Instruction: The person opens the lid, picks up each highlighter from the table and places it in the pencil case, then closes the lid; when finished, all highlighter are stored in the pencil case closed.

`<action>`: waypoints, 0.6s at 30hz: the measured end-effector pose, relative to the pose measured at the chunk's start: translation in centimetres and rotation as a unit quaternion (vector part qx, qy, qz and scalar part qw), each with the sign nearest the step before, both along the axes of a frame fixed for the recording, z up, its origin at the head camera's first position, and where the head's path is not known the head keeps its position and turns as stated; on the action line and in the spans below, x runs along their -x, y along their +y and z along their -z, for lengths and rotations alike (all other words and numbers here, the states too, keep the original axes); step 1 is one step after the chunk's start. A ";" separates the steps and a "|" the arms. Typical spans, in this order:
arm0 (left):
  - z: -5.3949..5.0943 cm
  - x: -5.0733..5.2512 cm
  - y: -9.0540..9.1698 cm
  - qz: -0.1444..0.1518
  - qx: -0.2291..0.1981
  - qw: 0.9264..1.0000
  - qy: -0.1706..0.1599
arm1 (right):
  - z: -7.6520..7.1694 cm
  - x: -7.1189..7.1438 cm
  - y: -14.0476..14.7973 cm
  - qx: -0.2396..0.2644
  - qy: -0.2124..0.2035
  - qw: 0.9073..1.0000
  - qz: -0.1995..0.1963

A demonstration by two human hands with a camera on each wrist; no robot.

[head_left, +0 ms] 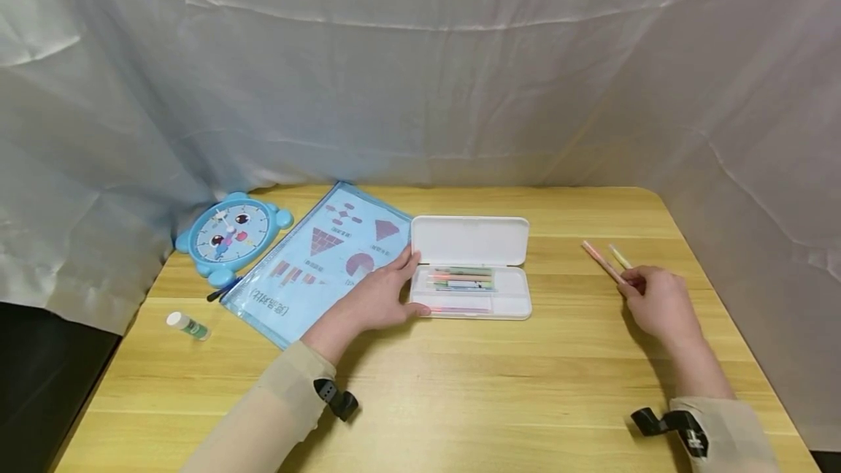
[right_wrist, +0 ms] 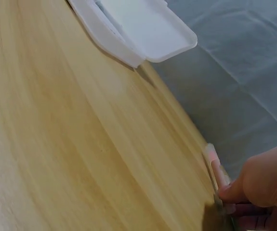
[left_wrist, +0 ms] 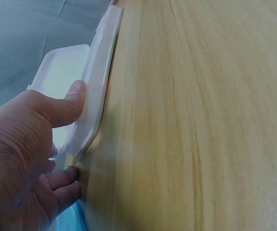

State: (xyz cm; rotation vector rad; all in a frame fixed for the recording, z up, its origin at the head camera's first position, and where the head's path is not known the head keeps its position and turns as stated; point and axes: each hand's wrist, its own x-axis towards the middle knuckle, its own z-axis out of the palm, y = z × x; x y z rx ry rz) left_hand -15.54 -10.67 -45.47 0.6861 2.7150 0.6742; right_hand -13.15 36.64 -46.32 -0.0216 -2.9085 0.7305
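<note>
A white pencil case (head_left: pixel 512 304) lies with its lid (head_left: pixel 469 239) raised, several pens (head_left: pixel 461 278) inside its tray. My left hand (head_left: pixel 377 298) grips the case's left end, thumb at the front corner and fingers along the side. The left wrist view shows the thumb (left_wrist: pixel 73 103) against the case wall (left_wrist: pixel 97 82). Off to the right, my right hand (head_left: pixel 660 305) pinches a pink pen (head_left: pixel 601 260) between thumb and fingers. A yellow pen (head_left: pixel 619 255) is just beyond it, its near end hidden by the hand. The right wrist view has the pink pen (right_wrist: pixel 217 168) at the fingertips.
Left of the case lies a blue document pouch (head_left: pixel 315 261) with printed shapes, close to the left forearm. A blue animal-faced clock (head_left: pixel 233 233), a dark pen (head_left: pixel 223 290) and a glue stick (head_left: pixel 188 325) are farther left. Grey curtain (head_left: pixel 460 93) hangs behind the wooden table (head_left: pixel 473 400).
</note>
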 end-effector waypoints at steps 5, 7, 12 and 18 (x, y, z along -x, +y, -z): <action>0.0 -0.1 0.0 0.000 0.001 1.000 -0.004 | -0.6 -0.1 -0.4 0.014 0.034 0.999 -0.010; 0.0 -0.1 0.0 0.001 0.001 1.000 -0.003 | -1.0 -0.1 -0.7 0.021 0.053 0.998 -0.018; 0.0 -0.1 -0.1 0.000 0.003 1.000 -0.004 | -2.6 -0.1 -1.9 0.039 0.090 0.994 -0.037; -0.1 -0.1 0.0 0.001 0.002 1.000 -0.003 | -4.7 -0.5 -4.3 0.055 0.099 0.992 -0.054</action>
